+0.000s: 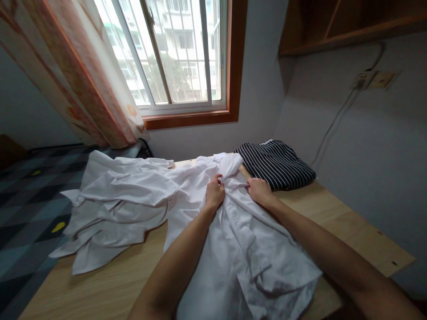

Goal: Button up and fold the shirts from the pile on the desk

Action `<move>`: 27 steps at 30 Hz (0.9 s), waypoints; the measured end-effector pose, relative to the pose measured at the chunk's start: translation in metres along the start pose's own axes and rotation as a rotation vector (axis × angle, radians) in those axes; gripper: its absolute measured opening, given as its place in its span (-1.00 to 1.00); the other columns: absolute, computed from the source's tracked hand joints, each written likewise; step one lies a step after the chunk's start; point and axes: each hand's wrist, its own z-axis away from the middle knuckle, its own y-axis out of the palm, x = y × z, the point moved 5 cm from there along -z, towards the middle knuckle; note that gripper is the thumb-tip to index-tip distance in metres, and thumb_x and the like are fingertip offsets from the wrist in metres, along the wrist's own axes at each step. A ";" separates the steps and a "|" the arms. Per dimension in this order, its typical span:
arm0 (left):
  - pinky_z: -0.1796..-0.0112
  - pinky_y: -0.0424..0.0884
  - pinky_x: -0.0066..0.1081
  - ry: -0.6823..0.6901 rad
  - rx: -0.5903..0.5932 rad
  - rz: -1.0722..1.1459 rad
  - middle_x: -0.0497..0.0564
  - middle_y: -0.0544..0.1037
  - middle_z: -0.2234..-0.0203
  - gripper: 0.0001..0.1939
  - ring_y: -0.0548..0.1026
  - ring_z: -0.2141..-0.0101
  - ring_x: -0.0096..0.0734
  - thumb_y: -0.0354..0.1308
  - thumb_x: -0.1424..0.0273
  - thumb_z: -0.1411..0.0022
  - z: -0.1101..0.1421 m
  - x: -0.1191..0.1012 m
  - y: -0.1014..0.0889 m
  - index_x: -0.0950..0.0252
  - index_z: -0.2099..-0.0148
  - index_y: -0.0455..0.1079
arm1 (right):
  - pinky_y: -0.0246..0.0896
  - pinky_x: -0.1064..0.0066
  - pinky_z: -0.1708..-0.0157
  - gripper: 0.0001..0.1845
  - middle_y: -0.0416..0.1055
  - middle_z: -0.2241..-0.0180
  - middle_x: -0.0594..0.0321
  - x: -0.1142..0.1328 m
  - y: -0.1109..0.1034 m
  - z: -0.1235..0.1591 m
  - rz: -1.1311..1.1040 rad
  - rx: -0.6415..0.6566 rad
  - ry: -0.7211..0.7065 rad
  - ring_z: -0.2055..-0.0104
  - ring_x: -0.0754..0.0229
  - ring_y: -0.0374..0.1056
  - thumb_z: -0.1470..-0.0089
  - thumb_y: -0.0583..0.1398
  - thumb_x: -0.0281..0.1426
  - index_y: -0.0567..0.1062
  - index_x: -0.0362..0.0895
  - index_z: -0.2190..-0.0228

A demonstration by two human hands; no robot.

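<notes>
A white shirt (230, 249) lies crumpled over the wooden table, its lower part spread toward me past the front edge. My left hand (215, 192) is closed on the cloth near the collar end. To the right of it, my right hand (259, 191) pinches a fold of the same shirt. Between the two hands the fabric is gathered into creases. Another stretch of white cloth (126, 186) is spread to the left; I cannot tell whether it is a separate garment.
A folded black garment with white stripes (276, 164) sits at the table's back right. The wooden table (110, 284) borders a bed with a checked cover (23, 213) on the left. Behind are a curtain (80, 71), a window (180, 58) and a cord (333, 120) on the wall.
</notes>
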 end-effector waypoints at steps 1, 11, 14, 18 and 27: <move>0.15 0.35 -0.37 -0.014 -0.016 0.024 0.08 0.56 0.28 -0.59 0.52 0.24 -0.27 0.05 0.60 -0.16 -0.001 0.002 -0.001 0.30 -0.07 0.37 | 0.25 0.19 0.17 -0.73 0.49 0.23 -0.14 0.005 -0.002 0.001 0.036 -0.026 0.001 0.15 -0.10 0.41 -0.19 0.07 -0.50 0.57 -0.23 0.23; 0.11 0.36 -0.35 0.026 -0.009 0.086 0.11 0.56 0.13 -0.60 0.52 0.19 -0.27 -0.18 0.25 -0.43 -0.004 0.000 -0.004 0.28 -0.05 0.41 | -0.09 -0.11 -0.10 -0.70 0.39 0.20 0.02 0.013 -0.153 0.003 0.101 -0.798 -0.205 -0.03 -0.10 0.18 -0.22 0.02 -0.51 0.54 -0.13 0.20; 0.07 0.35 -0.32 0.066 0.101 -0.002 0.11 0.59 0.19 -0.50 0.53 0.16 -0.22 -0.26 0.21 -0.45 -0.004 -0.004 0.000 0.26 0.11 0.50 | 0.04 0.01 -0.03 -0.74 0.39 0.20 0.05 -0.011 -0.153 -0.002 0.012 -0.784 -0.168 0.04 -0.06 0.25 -0.16 0.05 -0.50 0.53 -0.13 0.25; -0.02 0.30 -0.30 0.142 0.134 -0.060 0.12 0.58 0.09 -0.47 0.48 0.02 -0.20 -0.27 0.18 -0.45 0.000 -0.013 0.001 0.26 0.09 0.52 | 0.23 0.22 0.19 -0.78 0.45 0.32 0.07 -0.057 -0.100 -0.015 -0.314 -0.559 0.106 0.25 0.03 0.35 -0.06 0.05 -0.48 0.49 -0.15 0.33; -0.22 -0.03 -0.04 0.263 0.310 -0.269 0.00 0.31 -0.24 -0.53 0.10 -0.29 -0.07 -0.21 0.12 -0.42 0.013 -0.019 0.017 0.10 -0.13 0.43 | 0.31 0.22 0.10 -0.50 0.49 0.16 0.09 -0.057 -0.020 0.027 -0.833 -0.124 -0.073 0.13 0.00 0.43 0.01 0.26 -0.09 0.43 -0.15 0.12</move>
